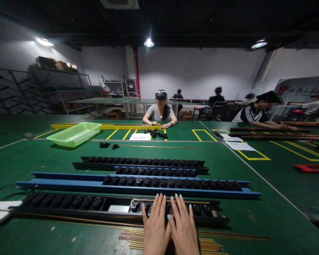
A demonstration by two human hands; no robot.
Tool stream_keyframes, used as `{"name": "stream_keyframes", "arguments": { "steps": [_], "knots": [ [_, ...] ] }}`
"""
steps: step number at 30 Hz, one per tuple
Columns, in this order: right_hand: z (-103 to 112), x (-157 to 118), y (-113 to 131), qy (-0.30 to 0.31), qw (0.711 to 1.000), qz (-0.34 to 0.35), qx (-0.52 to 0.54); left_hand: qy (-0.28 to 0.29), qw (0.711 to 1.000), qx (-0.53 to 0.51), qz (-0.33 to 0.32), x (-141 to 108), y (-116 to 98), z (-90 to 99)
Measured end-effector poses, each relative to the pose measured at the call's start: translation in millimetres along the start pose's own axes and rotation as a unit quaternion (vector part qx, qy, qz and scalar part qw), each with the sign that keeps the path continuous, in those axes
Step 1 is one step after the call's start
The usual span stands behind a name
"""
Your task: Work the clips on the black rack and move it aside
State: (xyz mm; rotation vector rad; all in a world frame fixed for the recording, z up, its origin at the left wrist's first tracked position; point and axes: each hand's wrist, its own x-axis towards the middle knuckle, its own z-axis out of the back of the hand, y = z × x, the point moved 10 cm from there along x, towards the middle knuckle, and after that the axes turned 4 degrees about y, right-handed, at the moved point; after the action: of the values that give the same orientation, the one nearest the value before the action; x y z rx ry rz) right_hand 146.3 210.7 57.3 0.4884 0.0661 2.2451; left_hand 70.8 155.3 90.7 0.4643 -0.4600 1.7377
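Observation:
Side by side, my left hand (157,226) and my right hand (184,226) lie with fingers stretched out over the nearest black channel (215,221). Black socket modules (97,203) sit in a row along this channel, and my fingers cover some of them. A thin brass strip (199,202) runs along the modules near my right fingertips. Left of my hands, a pale gap (119,208) shows between the modules. Under and beside my wrists lie several loose brass-coloured rods (134,238). Whether anything is beneath my palms is hidden.
Beyond are a blue channel (69,183) and another black channel (78,165), both with socket modules. A green basket (74,135) stands at the back left. Across the table a co-worker (161,111) sits by small black parts (155,133). A white device (0,211) with cables lies left.

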Motion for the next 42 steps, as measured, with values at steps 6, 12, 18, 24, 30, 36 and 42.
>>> {"name": "stream_keyframes", "arguments": {
  "steps": [6, 12, 18, 24, 30, 36, 42],
  "knots": [
    [2.6, 0.2, -1.5, 0.006, 1.000, 0.009, 0.000, -0.001, 0.999, 0.045, 0.023, -4.3, 9.9, -0.8],
    [3.5, 0.2, -0.4, 0.010, 1.000, 0.009, 0.004, 0.017, 0.999, 0.046, 0.025, -6.0, 10.5, -7.9],
    [6.2, -0.2, -1.2, 0.013, 1.000, 0.010, 0.002, 0.031, 0.999, 0.033, 0.007, -5.5, 18.8, -2.1],
    [9.1, -1.5, 1.4, -0.017, 1.000, -0.007, -0.001, -0.025, 0.999, 0.046, 0.008, -7.7, 32.9, 12.0],
    [13.6, -2.5, 4.6, -0.039, 0.999, -0.025, 0.008, -0.017, 0.999, 0.039, 0.009, -7.2, 33.8, 9.5],
    [15.5, -2.4, 4.6, -0.044, 0.999, -0.025, 0.005, -0.011, 0.998, 0.040, 0.047, -7.3, 42.7, 8.8],
    [13.8, -2.4, 3.9, -0.038, 0.999, -0.025, -0.001, -0.017, 0.998, 0.039, 0.038, -7.4, 44.1, 7.7]
  ]
}}
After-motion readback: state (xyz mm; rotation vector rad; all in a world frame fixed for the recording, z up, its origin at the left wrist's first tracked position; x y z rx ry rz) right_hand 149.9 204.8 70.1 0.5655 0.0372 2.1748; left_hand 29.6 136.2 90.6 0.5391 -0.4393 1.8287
